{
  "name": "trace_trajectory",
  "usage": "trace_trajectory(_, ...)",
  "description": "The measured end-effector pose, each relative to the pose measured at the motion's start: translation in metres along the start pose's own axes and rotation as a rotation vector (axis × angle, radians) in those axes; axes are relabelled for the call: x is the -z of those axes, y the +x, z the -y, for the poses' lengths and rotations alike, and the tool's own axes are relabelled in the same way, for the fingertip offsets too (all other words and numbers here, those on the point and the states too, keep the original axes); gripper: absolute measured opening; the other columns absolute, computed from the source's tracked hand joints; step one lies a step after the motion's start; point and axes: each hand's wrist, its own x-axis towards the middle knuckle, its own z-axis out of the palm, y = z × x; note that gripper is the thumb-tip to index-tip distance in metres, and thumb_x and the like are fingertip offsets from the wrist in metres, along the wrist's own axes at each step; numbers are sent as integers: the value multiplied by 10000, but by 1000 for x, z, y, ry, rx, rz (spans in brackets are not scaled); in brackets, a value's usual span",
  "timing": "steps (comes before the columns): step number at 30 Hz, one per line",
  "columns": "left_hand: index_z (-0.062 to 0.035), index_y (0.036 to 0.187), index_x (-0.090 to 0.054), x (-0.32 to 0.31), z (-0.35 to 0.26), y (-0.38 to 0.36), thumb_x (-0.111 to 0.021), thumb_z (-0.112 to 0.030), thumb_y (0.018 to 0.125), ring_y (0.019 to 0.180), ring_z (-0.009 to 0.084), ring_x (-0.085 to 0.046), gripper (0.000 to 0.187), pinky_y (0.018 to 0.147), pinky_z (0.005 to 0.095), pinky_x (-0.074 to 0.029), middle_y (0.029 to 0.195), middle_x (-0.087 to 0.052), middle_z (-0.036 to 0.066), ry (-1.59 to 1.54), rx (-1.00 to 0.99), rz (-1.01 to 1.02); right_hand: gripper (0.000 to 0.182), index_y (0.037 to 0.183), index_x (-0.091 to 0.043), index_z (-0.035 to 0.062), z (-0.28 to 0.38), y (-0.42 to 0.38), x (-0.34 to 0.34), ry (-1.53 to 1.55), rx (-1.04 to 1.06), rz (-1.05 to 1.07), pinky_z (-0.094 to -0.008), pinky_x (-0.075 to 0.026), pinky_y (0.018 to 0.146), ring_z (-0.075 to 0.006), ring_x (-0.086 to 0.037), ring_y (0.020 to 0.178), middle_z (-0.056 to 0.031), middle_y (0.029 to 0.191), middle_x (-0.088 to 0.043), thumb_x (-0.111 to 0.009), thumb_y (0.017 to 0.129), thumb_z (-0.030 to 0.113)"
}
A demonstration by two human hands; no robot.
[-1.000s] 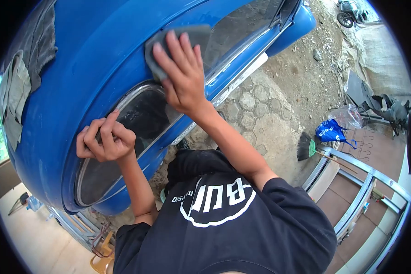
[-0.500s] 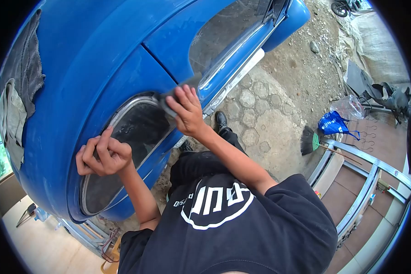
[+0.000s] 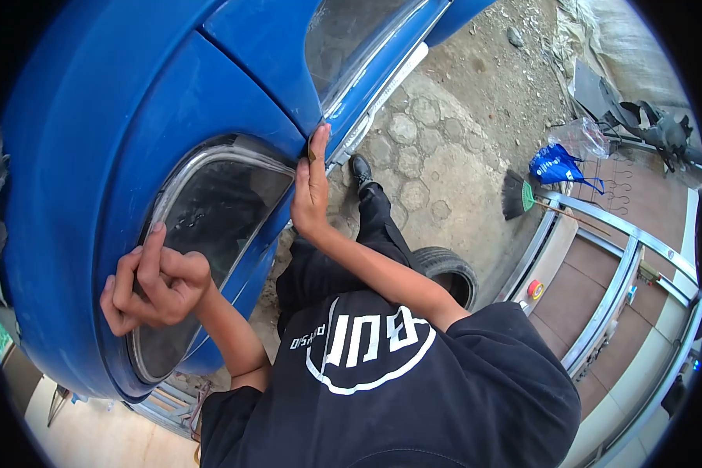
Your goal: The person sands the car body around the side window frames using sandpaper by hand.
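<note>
Blue car bodywork (image 3: 70, 195) curves along the left, with a dark oval window (image 3: 226, 199) in a grey rim. My right hand (image 3: 310, 191) lies with fingers stretched against the body's edge, just beyond the window's corner. Under its fingers shows a small brownish piece that looks like sandpaper (image 3: 313, 150), mostly hidden. My left hand (image 3: 156, 288) is at the near side of the window, its index fingertip at the rim. Its other fingers are bent and apart, and nothing shows in them.
A tyre (image 3: 446, 274) lies beside my leg. Farther right are a broom (image 3: 516, 195), a blue bag (image 3: 555, 165) and a metal frame (image 3: 628, 265). Dark broken parts (image 3: 651, 125) lie at the upper right. My shoe (image 3: 360, 168) stands on the paved ground.
My right hand has moved from the window's corner onto the body edge and turned more upright. The view has shifted, bringing the tyre into sight. My left hand stays by the rim.
</note>
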Motion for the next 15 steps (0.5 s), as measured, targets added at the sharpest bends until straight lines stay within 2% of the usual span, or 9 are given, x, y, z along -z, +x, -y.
trace_trajectory(2, -196, 669, -728, 2, 1, 2, -554, -110, 808, 862, 170, -493, 239, 834, 338, -395, 695, -569, -38, -12, -22, 22, 573, 1613, -148, 19, 28, 2, -13, 59, -108, -84, -377, -72, 1250, -290, -32, 1572, -177, 1698, -72, -327, 1082, 140)
trace_trajectory(3, -196, 670, -726, 2, 1, 2, -555, -116, 816, 854, 164, -496, 239, 834, 336, -394, 688, -569, -41, -18, -33, 28, 575, 1611, -139, 6, 55, 6, -15, 42, -50, -64, -372, -56, 1251, -278, -31, 1572, -173, 1698, -75, -324, 1080, 125)
trace_trajectory(4, -197, 672, -728, 1, 1, 2, -553, -118, 819, 850, 162, -499, 241, 835, 337, -394, 684, -570, -42, -29, -32, 22, 576, 1610, -135, -1, 55, 5, -24, 72, 108, -64, -364, -52, 1251, -274, -46, 1572, -164, 1699, -79, -322, 1075, 104)
trace_trajectory(6, -197, 677, -731, 1, 2, 2, -548, -122, 824, 841, 158, -503, 247, 837, 338, -393, 676, -572, -43, -47, -35, 14, 573, 1597, -212, 2, 49, 5, -32, 4, 159, -128, -371, -82, 1253, -305, -71, 1569, -175, 1691, -128, -348, 1044, 58)
trace_trajectory(9, -198, 686, -737, 1, 3, 1, -546, -122, 822, 834, 159, -501, 247, 834, 338, -394, 673, -576, -41, -69, -43, 10, 543, 1597, -190, -6, 13, 5, -25, 100, -239, -249, -343, -82, 1254, -270, -106, 1565, -168, 1688, -140, -318, 1099, 167)
trace_trajectory(11, -202, 691, -742, 4, 3, 1, -544, -120, 819, 831, 160, -497, 249, 834, 338, -393, 676, -579, -40, -78, -39, 15, 554, 1604, -153, 0, 21, 8, -21, 182, -312, -235, -343, -87, 1254, -269, -103, 1565, -155, 1692, -127, -309, 1106, 185)
trace_trajectory(12, -205, 693, -744, 1, 2, 1, -544, -119, 817, 830, 161, -495, 251, 833, 338, -393, 678, -581, -39, -84, -33, 7, 557, 1606, -142, 2, 29, 4, -22, 194, -315, -220, -352, -83, 1254, -275, -89, 1567, -155, 1695, -113, -302, 1107, 188)
trace_trajectory(14, -213, 699, -749, 3, 2, 1, -541, -117, 814, 829, 164, -489, 256, 825, 337, -395, 678, -583, -38, -78, -26, 25, 559, 1607, -133, 1, 69, -3, -31, 76, -142, -132, -375, -78, 1255, -295, -57, 1569, -159, 1698, -83, -294, 1111, 200)
trace_trajectory(15, -214, 700, -750, 3, 2, 1, -540, -117, 814, 832, 166, -488, 258, 821, 335, -396, 680, -584, -38, -77, -26, 27, 579, 1598, -112, -37, 71, -4, -34, 129, -131, -138, -340, -61, 1252, -255, -66, 1567, -164, 1695, -84, -290, 1120, 238)
